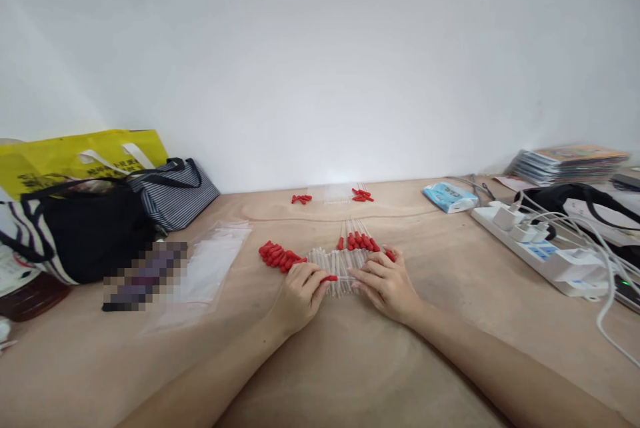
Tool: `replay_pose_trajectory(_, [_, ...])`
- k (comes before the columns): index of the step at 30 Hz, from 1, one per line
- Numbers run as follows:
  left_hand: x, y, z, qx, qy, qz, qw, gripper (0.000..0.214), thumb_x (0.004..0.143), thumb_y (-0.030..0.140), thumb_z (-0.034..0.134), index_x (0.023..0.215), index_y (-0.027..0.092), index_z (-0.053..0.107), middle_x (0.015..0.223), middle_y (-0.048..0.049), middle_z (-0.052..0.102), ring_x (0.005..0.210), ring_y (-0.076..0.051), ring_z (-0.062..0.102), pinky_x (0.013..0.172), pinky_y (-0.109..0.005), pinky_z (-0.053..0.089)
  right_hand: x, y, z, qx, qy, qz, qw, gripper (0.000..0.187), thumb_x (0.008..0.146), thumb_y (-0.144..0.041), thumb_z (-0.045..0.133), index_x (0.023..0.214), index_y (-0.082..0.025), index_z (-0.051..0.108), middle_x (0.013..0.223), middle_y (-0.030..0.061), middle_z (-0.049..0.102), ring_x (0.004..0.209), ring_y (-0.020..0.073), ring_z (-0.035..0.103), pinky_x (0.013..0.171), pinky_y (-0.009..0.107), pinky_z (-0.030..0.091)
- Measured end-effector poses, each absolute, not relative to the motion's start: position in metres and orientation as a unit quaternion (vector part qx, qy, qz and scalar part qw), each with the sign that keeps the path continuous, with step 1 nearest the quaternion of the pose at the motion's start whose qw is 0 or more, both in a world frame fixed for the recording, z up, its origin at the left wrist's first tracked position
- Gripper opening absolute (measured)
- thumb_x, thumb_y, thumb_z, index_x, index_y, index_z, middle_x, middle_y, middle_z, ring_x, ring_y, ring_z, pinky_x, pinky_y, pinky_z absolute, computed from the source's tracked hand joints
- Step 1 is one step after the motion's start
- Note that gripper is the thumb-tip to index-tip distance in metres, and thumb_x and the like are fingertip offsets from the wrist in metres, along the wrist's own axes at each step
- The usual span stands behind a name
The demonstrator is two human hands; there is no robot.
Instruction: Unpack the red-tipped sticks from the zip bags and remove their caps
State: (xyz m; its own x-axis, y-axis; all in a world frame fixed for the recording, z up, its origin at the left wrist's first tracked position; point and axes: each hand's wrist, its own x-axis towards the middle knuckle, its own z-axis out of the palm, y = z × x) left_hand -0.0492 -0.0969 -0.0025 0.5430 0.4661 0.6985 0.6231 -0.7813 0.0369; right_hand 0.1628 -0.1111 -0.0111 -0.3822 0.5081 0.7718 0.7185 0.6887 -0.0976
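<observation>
My left hand (300,291) pinches a red rubber bulb (330,278), its open end pointing right. Between the fingertips of my right hand (387,287) is a thin glass tube (345,278), lined up with the bulb; I cannot tell whether the tube sits inside it. Behind both hands lies a row of clear glass tubes (325,260), partly covered by my fingers. A heap of red bulbs (275,255) is beside my left hand. Several droppers with red bulbs (357,241) lie just beyond the tubes, their thin tips pointing at the wall.
Farther back are small red bulbs (301,199) and more red-bulbed droppers (363,195). At left lie clear plastic bags (215,261), a blurred dark object (145,278) and a black bag (95,231). On the right are a tissue pack (450,197) and a power strip (540,251) with cables.
</observation>
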Motion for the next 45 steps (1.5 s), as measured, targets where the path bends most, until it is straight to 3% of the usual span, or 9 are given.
replay_pose_trajectory(5, [-0.047,-0.097,-0.001,-0.881,-0.288,-0.36,0.107,0.017,0.084,0.026,0.046,0.093,0.017,0.058,0.083,-0.0056,0.059,0.082,-0.018,0.051,0.077,-0.034,0.04,0.156,-0.113,-0.012,-0.363,-0.831,-0.104,0.409,0.018,0.085,-0.024,0.045,0.085,-0.022,0.063,0.063,-0.001,0.059,0.069,0.013,0.047,0.084,0.038,0.025])
replay_pose_trajectory(9, [-0.053,-0.101,-0.001,-0.897,-0.25,-0.352,0.098,0.017,0.086,0.025,0.044,0.079,0.019,0.058,0.074,-0.0013,0.061,0.076,-0.015,0.051,0.08,-0.035,0.035,0.155,-0.118,-0.011,-0.336,-0.843,-0.105,0.407,0.021,0.085,-0.024,0.042,0.078,-0.019,0.062,0.058,-0.0013,0.054,0.064,0.0121,0.043,0.082,0.037,0.026])
replay_pose_trajectory(20, [-0.068,-0.115,0.003,-0.899,-0.238,-0.35,0.11,0.021,0.086,0.016,0.041,0.07,0.017,0.055,0.065,0.0,0.06,0.07,-0.014,0.049,0.069,-0.032,0.034,0.161,-0.121,-0.012,-0.292,-0.855,-0.118,0.413,0.024,0.085,-0.024,0.041,0.072,-0.019,0.06,0.052,-0.0031,0.049,0.06,0.011,0.042,0.082,0.036,0.025])
replay_pose_trajectory(25, [-0.085,-0.113,0.004,-0.874,-0.281,-0.387,0.085,0.016,0.085,0.015,0.043,0.087,0.021,0.058,0.072,-0.0014,0.057,0.065,-0.012,0.049,0.06,-0.024,0.041,0.176,-0.113,-0.009,-0.42,-0.791,-0.092,0.436,0.022,0.085,-0.026,0.044,0.075,-0.021,0.063,0.059,-0.0016,0.058,0.063,0.0118,0.048,0.078,0.034,0.026])
replay_pose_trajectory(28, [-0.092,-0.109,0.008,-0.84,-0.342,-0.417,0.066,0.024,0.085,0.018,0.042,0.102,0.023,0.058,0.077,-0.0021,0.051,0.065,-0.011,0.051,0.059,-0.021,0.044,0.174,-0.106,-0.008,-0.473,-0.74,-0.083,0.472,0.018,0.084,-0.026,0.047,0.078,-0.021,0.064,0.06,-0.0015,0.061,0.061,0.011,0.051,0.075,0.032,0.026])
replay_pose_trajectory(33, [-0.113,-0.085,0.015,-0.696,-0.529,-0.483,0.038,0.031,0.082,0.031,0.04,0.1,0.018,0.062,0.085,-0.006,0.05,0.076,-0.016,0.055,0.07,-0.03,0.047,0.165,-0.099,-0.011,-0.498,-0.726,-0.076,0.468,0.019,0.081,-0.02,0.046,0.085,-0.021,0.064,0.067,-0.0003,0.063,0.065,0.0121,0.053,0.072,0.03,0.026])
replay_pose_trajectory(37, [-0.131,-0.057,0.019,-0.628,-0.594,-0.501,-0.039,0.038,0.073,0.036,0.045,0.102,0.016,0.06,0.088,-0.0064,0.057,0.077,-0.017,0.058,0.074,-0.03,0.048,0.16,-0.097,-0.015,-0.489,-0.742,-0.097,0.448,0.02,0.08,-0.018,0.047,0.088,-0.022,0.065,0.068,0.0,0.063,0.067,0.0128,0.052,0.072,0.031,0.024])
replay_pose_trajectory(45, [-0.13,-0.028,0.022,-0.617,-0.677,-0.396,-0.066,0.037,0.067,0.033,0.055,0.1,0.017,0.064,0.087,-0.0056,0.069,0.089,-0.022,0.06,0.085,-0.034,0.044,0.154,-0.1,-0.013,-0.498,-0.775,-0.138,0.364,0.021,0.078,-0.015,0.047,0.088,-0.022,0.064,0.067,0.0003,0.059,0.069,0.0134,0.048,0.072,0.033,0.022])
